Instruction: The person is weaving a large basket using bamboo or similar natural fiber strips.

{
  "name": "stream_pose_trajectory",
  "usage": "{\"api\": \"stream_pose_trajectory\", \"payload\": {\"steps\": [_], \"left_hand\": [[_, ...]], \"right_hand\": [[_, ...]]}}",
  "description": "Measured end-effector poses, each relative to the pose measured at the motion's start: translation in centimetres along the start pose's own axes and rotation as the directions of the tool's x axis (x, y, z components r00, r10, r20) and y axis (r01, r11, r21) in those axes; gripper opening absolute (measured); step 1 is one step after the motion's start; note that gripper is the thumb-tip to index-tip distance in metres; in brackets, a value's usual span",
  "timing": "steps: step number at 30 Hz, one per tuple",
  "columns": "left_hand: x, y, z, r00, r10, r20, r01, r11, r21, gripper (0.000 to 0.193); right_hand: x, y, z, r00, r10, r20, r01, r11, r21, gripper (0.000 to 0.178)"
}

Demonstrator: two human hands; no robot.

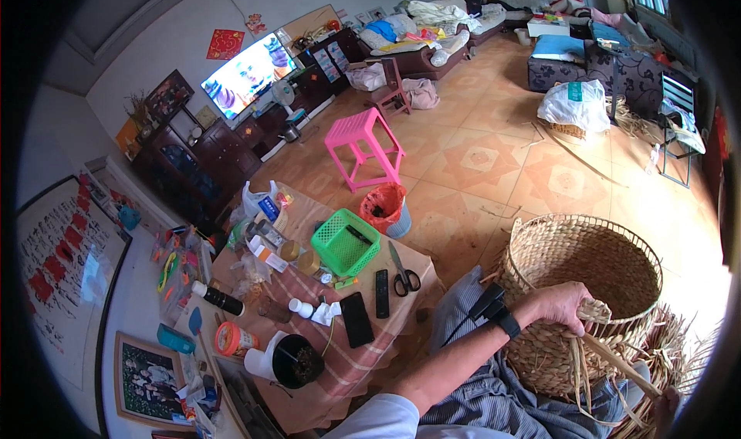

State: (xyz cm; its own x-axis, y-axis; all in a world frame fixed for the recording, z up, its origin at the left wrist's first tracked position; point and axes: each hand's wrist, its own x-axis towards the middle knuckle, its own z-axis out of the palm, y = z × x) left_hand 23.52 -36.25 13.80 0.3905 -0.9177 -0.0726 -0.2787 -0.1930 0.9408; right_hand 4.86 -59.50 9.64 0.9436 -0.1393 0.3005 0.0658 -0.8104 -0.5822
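A round woven straw basket (540, 354) stands against my legs at the lower right, its mouth tilted up and its upper rim showing bare wire. My left hand (567, 306), with a dark band at the wrist, is closed on the near rim beside a thick folded end of weave. From there a flat straw strand (617, 362) runs down to the right. My right hand (665, 410), dark and partly cut off by the picture's rim, pinches the strand's far end. Thinner loose strands hang down the basket's front.
Loose straw (679, 346) lies right of the basket. On the left, a cloth-covered table (347, 377) bears scissors (403, 273), a remote (382, 292), a phone (356, 319) and a green plastic basket (345, 242). Beyond it stand a lined bin (397, 221) and a pink stool (359, 134).
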Motion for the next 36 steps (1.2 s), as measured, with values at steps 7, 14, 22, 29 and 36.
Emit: {"api": "stream_pose_trajectory", "payload": {"steps": [7, 14, 22, 29, 36], "left_hand": [[1.0, -0.2, 0.8, 0.996, 0.057, 0.075, -0.060, 0.997, 0.044, 0.025], [-1.6, 1.0, -2.0, 0.985, -0.117, 0.124, 0.115, 0.993, 0.020, 0.035], [0.4, 0.7, -0.8, 0.974, -0.130, 0.186, 0.157, 0.978, -0.135, 0.033], [-0.5, 0.9, -1.2, 0.975, -0.155, 0.158, 0.175, 0.976, -0.126, 0.030], [-0.1, 0.2, -1.4, 0.972, -0.147, 0.183, 0.168, 0.980, -0.105, 0.032]], "right_hand": [[-0.3, 8.4, 4.4, 0.957, 0.108, -0.270, -0.082, 0.991, 0.105, 0.024], [-6.7, -0.3, -9.4, 0.929, 0.073, -0.363, -0.171, 0.954, -0.247, 0.028], [-2.5, -11.3, 0.6, 0.998, 0.056, 0.043, -0.046, 0.979, -0.198, 0.040], [-2.8, -11.7, 2.5, 0.995, 0.094, 0.034, -0.090, 0.992, -0.092, 0.019], [-3.3, -11.3, 1.3, 0.980, 0.050, 0.191, -0.066, 0.995, 0.077, 0.018]]}}
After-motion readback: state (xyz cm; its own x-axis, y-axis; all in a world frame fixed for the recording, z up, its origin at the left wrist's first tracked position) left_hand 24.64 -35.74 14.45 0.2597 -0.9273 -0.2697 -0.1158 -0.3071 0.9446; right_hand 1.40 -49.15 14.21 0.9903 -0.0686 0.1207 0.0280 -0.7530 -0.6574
